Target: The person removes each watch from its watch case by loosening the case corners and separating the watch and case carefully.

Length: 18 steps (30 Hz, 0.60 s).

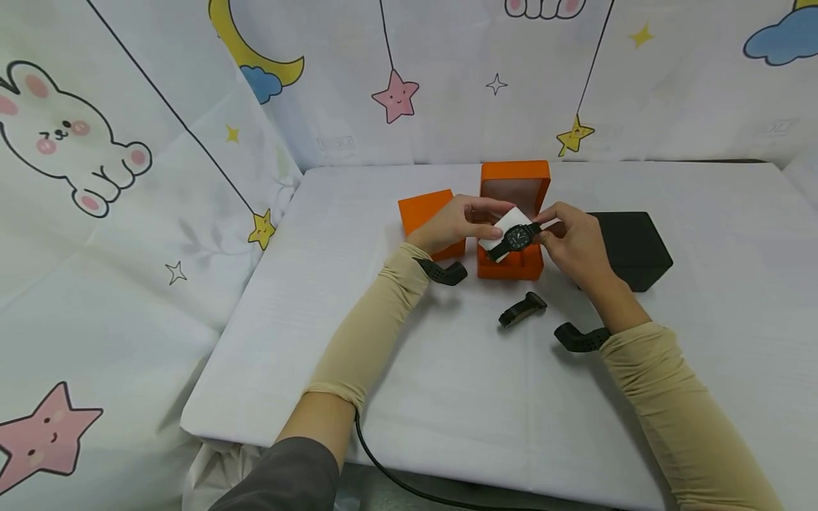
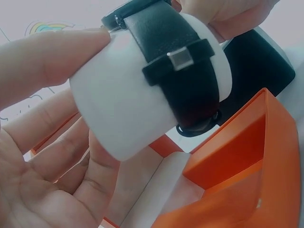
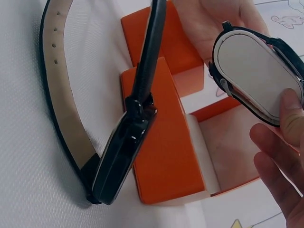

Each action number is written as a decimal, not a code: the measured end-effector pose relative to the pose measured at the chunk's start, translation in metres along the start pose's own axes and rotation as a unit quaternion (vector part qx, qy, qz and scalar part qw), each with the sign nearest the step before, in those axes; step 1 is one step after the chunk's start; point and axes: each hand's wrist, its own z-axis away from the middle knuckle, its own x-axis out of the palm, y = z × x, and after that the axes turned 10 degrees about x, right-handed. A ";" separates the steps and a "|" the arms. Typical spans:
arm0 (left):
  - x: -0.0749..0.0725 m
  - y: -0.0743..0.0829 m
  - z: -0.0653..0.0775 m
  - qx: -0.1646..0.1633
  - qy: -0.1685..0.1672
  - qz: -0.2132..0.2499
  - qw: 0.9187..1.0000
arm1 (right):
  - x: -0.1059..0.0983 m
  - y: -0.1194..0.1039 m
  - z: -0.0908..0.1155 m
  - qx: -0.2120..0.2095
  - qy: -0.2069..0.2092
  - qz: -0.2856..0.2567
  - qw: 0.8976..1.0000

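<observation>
A black wristwatch (image 1: 518,238) is wrapped round a white cushion (image 1: 514,217), held up over an open orange box (image 1: 511,272). My left hand (image 1: 455,226) grips the cushion by its left end, thumb on one side. At the other end my right hand (image 1: 577,241) pinches the watch and cushion; its thumb lies on the cushion's flat end in the right wrist view. The strap's buckle (image 2: 180,59) shows in the left wrist view. A second black watch (image 3: 118,156) lies on the table in front of the box, its strap tan inside.
An orange lid (image 1: 424,206) lies left of the open box, partly behind my left hand. A black box (image 1: 631,248) stands at the right, beyond my right hand. The white table (image 1: 358,298) reaches back to a printed curtain (image 1: 447,64). A black cable (image 1: 390,477) hangs by the front edge.
</observation>
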 end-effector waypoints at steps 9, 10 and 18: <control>0.004 0.015 0.004 -0.010 0.005 -0.020 1.000 | 0.000 -0.001 0.000 0.016 -0.001 0.011 1.000; 0.004 0.015 0.004 -0.010 0.005 -0.024 1.000 | -0.001 -0.001 0.000 0.019 -0.001 0.014 1.000; 0.005 0.016 0.004 -0.010 0.017 -0.034 0.999 | -0.001 -0.003 0.000 0.035 0.007 0.030 0.999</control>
